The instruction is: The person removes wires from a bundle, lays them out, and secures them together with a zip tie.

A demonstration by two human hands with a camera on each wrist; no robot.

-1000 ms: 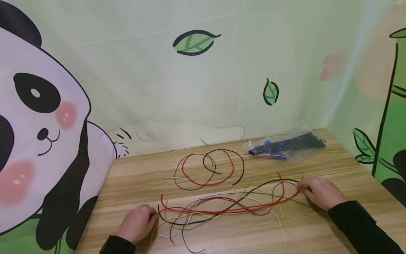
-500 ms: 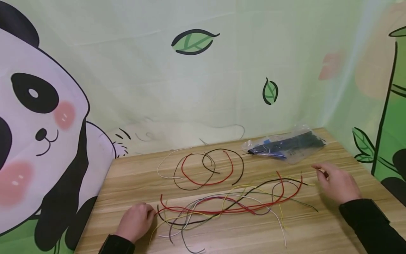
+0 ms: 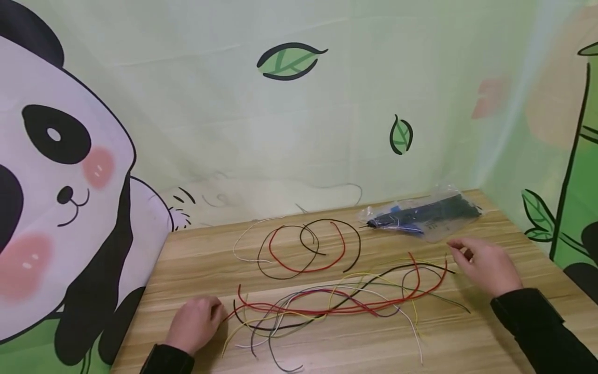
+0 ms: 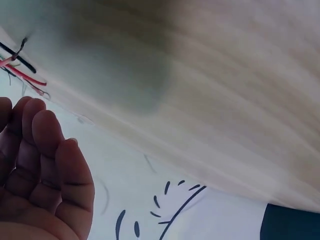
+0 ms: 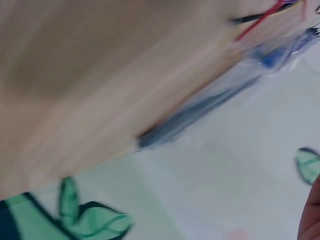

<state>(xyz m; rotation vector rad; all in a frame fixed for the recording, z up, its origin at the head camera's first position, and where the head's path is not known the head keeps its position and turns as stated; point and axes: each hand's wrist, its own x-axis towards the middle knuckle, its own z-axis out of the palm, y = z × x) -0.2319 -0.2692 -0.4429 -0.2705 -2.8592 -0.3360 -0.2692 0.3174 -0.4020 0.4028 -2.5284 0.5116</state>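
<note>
A loose bundle of thin wires in red, black, yellow, white, green and grey lies lengthwise on the wooden table (image 3: 187, 270); a red wire (image 3: 434, 286) curves up at its right end. My left hand (image 3: 192, 324) is beside the left end, its fingertips near a red wire tip. In the left wrist view the left hand's fingers (image 4: 47, 132) are loosely bent, apart from the red wire (image 4: 25, 76). My right hand (image 3: 488, 265) hovers by the right end, thumb and index fingertips close together, with no wire seen between them. Only a sliver of the right hand (image 5: 311, 212) shows in its wrist view.
Behind the bundle lie several loosely coiled wires, including a red wire (image 3: 344, 244). At the back right lies a clear plastic bag (image 3: 434, 236) holding a dark bundle (image 3: 444, 209) of thin strips. A printed cloth backdrop (image 3: 210, 130) rises behind the table.
My right hand has let go of the red wire's end, lifted away to the right, then come slightly back left. My left hand has shifted a little left from the red tip.
</note>
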